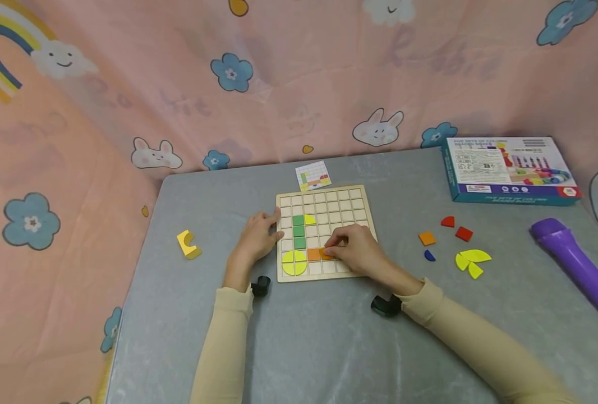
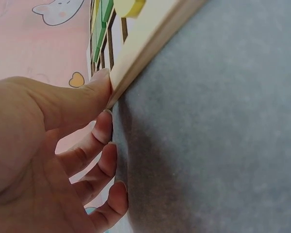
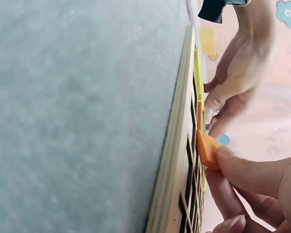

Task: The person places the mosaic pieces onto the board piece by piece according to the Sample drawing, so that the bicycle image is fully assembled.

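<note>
A wooden grid board (image 1: pixel 321 277) lies on the table with several coloured tiles in its cells. My left hand (image 1: pixel 254 237) rests at the board's left edge; thumb and fingertips touch the frame, spread along it. My right hand (image 1: pixel 360 250) pinches an orange square tile (image 3: pixel 209 148) between thumb and finger. That tile is tilted over the lower row, beside another orange tile (image 1: pixel 313 255) lying in a cell. Green squares (image 1: pixel 298 230) stand in a column with a yellow quarter piece (image 1: pixel 309 219) beside the top one. Yellow quarter pieces (image 1: pixel 294 263) form a circle at the lower left.
Behind the board lies a pattern card (image 1: pixel 313 175). Loose red (image 1: pixel 464 233), orange (image 1: pixel 427 238), blue (image 1: pixel 429 256) and yellow pieces (image 1: pixel 475 256) lie to the right, near a purple cylinder (image 1: pixel 576 269) and a box (image 1: pixel 511 168). A yellow block (image 1: pixel 188 244) sits at left.
</note>
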The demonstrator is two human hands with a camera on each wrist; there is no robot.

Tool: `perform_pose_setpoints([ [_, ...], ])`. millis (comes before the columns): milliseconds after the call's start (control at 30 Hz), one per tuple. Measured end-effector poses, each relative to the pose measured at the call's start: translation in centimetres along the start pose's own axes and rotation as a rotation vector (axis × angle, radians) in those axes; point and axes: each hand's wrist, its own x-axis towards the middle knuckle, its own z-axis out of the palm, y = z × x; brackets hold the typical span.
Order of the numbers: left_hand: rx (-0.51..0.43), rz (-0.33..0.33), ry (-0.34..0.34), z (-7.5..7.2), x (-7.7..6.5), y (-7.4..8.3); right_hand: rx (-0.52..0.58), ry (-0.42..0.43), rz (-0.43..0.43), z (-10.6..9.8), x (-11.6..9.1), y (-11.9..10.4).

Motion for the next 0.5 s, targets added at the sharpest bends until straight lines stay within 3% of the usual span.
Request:
perform_pose_setpoints([
  [500,-0.006,-0.006,-0.010,-0.02,-0.01,-0.11,-0.100,-0.018,-0.015,0.45,0.41,0.38],
])
